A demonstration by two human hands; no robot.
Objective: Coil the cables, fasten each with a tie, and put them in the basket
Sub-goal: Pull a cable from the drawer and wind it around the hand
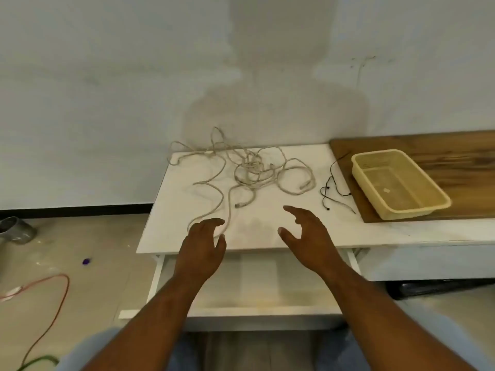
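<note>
Reaching in: left hand point(205, 243) and right hand point(308, 231) hover apart, fingers loose, holding nothing. Grey cables point(251, 170) lie tangled mid-table; basket point(399, 183) empty, right. Best find one plug end, untangle before coiling.

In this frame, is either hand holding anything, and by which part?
Nothing is held. The left hand and right hand are open above the table; the grey cables lie loose on it.
</note>
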